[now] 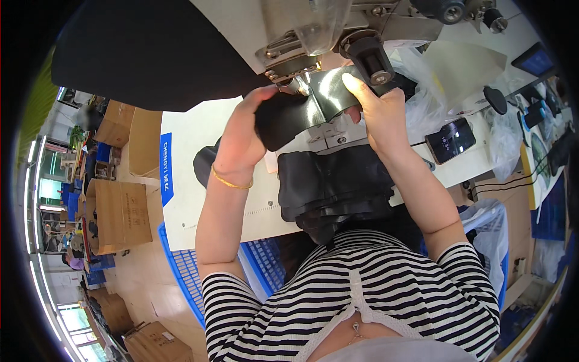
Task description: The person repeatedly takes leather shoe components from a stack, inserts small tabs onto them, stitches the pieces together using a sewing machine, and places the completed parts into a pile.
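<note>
- The black piece [286,120] is held by the left hand [242,131] and the right hand [383,113].
- It could be skewed by uneven pulling beside the presser foot [297,85].

I'm seeing the sewing machine head [289,51] blocking reach beyond both hands, its presser foot [297,85] standing between left hand [241,136] and right hand [381,111]. A black piece [289,117] is barring a straight crossing; a dark pile [335,187] is filling the space between the forearms. Clear plastic [423,96] is crowding the right hand's far side. I'm finding passage over white tabletop [187,211] left of the left forearm.
</note>
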A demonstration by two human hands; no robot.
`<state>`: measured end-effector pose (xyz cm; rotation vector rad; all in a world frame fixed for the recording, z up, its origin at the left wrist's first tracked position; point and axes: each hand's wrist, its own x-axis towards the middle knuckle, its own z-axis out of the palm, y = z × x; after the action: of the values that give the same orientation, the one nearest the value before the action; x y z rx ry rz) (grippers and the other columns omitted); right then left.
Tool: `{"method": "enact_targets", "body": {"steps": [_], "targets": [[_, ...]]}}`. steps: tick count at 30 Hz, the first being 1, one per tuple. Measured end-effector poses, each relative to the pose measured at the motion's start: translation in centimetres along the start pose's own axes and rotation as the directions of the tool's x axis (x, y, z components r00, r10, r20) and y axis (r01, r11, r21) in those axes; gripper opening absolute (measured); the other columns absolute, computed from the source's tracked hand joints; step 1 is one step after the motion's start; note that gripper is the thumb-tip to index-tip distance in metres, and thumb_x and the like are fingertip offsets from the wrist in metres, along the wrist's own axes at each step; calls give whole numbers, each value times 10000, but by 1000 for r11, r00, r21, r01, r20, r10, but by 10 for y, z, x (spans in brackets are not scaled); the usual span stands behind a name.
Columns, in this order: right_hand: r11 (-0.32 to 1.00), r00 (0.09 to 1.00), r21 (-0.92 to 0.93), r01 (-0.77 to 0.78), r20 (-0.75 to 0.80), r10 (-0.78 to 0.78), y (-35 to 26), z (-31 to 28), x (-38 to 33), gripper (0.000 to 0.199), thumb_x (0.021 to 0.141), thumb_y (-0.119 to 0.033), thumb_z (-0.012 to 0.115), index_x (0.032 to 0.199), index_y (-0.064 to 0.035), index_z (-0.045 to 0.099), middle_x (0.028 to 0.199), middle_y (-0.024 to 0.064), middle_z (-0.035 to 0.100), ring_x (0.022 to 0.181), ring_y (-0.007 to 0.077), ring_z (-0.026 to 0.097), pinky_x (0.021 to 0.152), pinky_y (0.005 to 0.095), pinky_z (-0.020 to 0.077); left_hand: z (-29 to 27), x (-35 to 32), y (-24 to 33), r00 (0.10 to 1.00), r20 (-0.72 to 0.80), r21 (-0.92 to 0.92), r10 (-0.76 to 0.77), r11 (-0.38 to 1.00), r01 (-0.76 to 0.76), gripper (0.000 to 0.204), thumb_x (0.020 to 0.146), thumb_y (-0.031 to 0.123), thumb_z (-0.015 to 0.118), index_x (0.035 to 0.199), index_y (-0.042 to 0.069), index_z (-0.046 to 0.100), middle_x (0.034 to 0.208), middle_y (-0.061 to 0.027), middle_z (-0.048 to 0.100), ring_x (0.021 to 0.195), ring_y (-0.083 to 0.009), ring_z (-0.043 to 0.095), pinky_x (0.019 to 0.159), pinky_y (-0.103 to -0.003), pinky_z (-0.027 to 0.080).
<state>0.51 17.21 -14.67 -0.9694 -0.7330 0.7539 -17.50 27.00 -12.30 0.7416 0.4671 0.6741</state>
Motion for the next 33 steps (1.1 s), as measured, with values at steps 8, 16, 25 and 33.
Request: {"method": "enact_targets", "body": {"steps": [8, 16, 25, 33], "targets": [[1000, 1000, -17, -12, 27, 12, 1, -3, 0, 119, 851, -129, 633, 875, -12, 634, 693, 23, 608, 520, 83, 530, 431, 222, 375, -5, 0, 7, 997, 2, 269, -76, 960, 72, 182, 820, -26, 530, 988, -46, 597, 984, -111, 638, 907, -181, 618, 804, -278, 500], [974, 980, 127, -188, 92, 177, 15, -13, -64, 173, 823, -107, 684, 971, -47, 618, 845, -11, 618, 700, 59, 574, 520, 198, 457, 21, -46, -50, 978, -126, 166, 164, 976, -142, 272, 766, -49, 507, 1024, -34, 590, 921, -83, 644, 869, -170, 628, 798, -289, 504], [979, 972, 50, -196, 141, 188, 12, -13, -83, 226, 846, -46, 633, 1069, -28, 600, 946, 15, 624, 819, 79, 579, 696, 223, 463, 25, -65, -66, 992, -90, 99, 84, 992, -75, 366, 748, -71, 638, 1101, 3, 578, 1009, -75, 646, 925, -158, 626, 833, -289, 503], [984, 975, 21, -178, 138, 173, 10, -14, -90, 185, 858, -77, 638, 1040, -46, 622, 881, -19, 618, 738, 39, 562, 577, 183, 449, 26, -65, -72, 982, -92, 205, 164, 968, -143, 364, 737, -88, 669, 1082, 1, 595, 1000, -74, 648, 878, -144, 634, 792, -273, 520]]}}
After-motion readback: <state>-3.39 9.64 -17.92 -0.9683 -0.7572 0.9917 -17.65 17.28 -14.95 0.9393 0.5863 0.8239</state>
